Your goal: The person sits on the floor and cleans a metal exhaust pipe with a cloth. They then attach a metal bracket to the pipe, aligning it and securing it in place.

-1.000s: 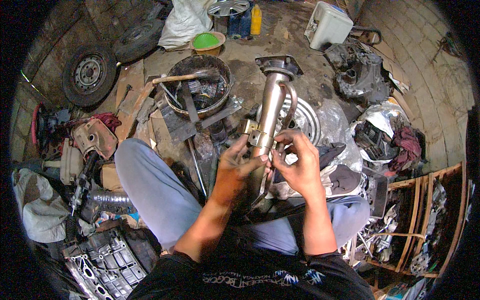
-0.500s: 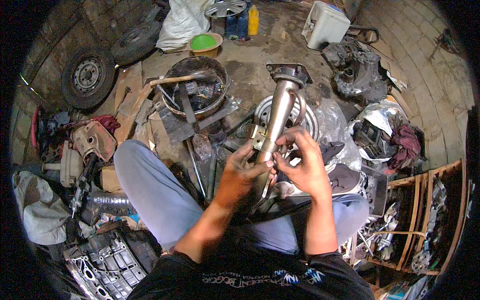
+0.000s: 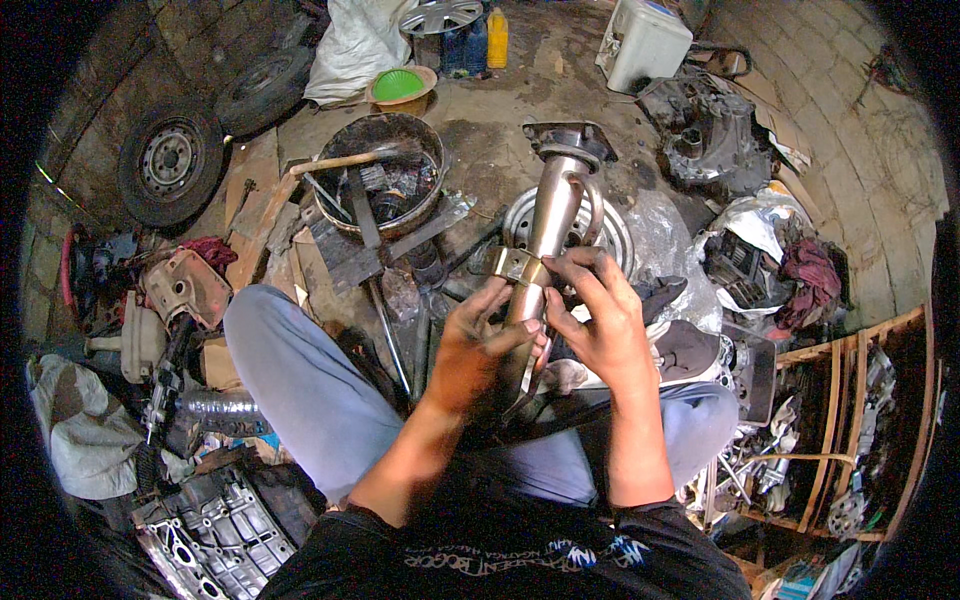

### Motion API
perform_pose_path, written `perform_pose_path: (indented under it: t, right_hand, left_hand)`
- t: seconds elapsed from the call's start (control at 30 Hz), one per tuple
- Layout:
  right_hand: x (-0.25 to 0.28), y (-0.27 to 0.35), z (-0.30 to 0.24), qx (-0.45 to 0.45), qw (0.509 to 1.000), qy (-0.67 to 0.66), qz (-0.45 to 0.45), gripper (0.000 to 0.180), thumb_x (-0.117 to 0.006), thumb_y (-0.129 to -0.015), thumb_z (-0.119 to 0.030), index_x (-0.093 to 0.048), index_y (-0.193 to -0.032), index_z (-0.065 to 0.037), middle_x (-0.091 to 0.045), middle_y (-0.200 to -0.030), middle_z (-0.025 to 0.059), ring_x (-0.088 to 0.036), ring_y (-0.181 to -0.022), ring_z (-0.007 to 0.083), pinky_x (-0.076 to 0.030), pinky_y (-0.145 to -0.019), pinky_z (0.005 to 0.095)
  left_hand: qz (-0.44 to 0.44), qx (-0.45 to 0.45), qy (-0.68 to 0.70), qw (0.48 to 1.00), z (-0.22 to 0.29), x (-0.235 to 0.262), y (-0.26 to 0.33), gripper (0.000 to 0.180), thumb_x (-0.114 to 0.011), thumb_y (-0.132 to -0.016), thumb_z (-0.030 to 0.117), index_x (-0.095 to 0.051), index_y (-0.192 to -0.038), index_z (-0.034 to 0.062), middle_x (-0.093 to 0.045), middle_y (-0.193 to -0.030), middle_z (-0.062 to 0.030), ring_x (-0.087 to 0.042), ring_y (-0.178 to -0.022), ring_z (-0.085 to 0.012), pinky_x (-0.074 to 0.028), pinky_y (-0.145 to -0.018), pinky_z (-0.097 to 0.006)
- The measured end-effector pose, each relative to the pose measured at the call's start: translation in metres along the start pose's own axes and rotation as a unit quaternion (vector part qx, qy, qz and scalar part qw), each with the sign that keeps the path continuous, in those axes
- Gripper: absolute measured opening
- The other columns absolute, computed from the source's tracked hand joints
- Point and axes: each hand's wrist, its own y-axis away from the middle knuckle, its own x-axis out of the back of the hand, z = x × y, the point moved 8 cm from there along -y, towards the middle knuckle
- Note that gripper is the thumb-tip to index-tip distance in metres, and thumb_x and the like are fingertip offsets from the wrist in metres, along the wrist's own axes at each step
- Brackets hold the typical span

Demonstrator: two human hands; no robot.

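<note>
"Where's the exhaust pipe [image 3: 557, 210] sitting?"
"Middle of the frame. The left hand [image 3: 468, 347] is gripping it; the right hand [image 3: 607, 325] is curling by the clamp [image 3: 518, 265], I can't tell if pinching."
"What's worrying you?"
"If greasy fingers are sliding, the pipe could be slipping."

Two wheels [image 3: 170, 163] stand by a wall [image 3: 95, 110] — a yellow bottle [image 3: 497, 40] well apart.
</note>
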Motion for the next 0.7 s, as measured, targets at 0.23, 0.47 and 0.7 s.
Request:
perform_pose_path:
  t: [0.23, 0.47, 0.7]
  right_hand:
    - [-0.002, -0.003, 0.000, -0.017, 1.000, -0.006, -0.015, 0.033, -0.071, -0.081, -0.003, -0.066, -0.114, -0.004, -0.059, -0.110, 0.0147, -0.064, -0.099, 0.0340, -0.052, -0.083, 0.0406]
    - [0.000, -0.004, -0.002, -0.017, 0.999, 0.014, -0.044, 0.032, -0.069, -0.083, -0.003, -0.066, -0.115, -0.003, -0.058, -0.111, 0.0155, -0.063, -0.100, 0.0347, -0.052, -0.084, 0.0410]
    - [-0.005, -0.003, -0.004, -0.039, 0.998, 0.003, -0.054, 0.033, -0.065, -0.085, 0.000, -0.067, -0.118, -0.006, -0.057, -0.112, 0.0167, -0.064, -0.099, 0.0352, -0.051, -0.085, 0.0419]
  left_hand:
    - [0.017, 0.016, 0.045, 0.999, -0.006, 0.004, 0.001, 0.041, -0.070, -0.084, -0.003, -0.054, -0.121, -0.0026, -0.060, -0.109, -0.0110, -0.066, -0.075, -0.0165, -0.057, -0.065, -0.030]
    - [-0.013, -0.110, -0.137, 0.984, 0.007, 0.001, 0.005, 0.035, -0.069, -0.085, -0.001, -0.055, -0.117, -0.0027, -0.064, -0.099, -0.0103, -0.066, -0.071, -0.0168, -0.056, -0.062, -0.030]
    - [0.032, -0.044, -0.082, 0.995, 0.005, 0.002, 0.005, 0.019, -0.060, -0.095, 0.016, -0.061, -0.107, 0.0003, -0.066, -0.079, -0.0096, -0.064, -0.059, -0.0171, -0.054, -0.055, -0.029]
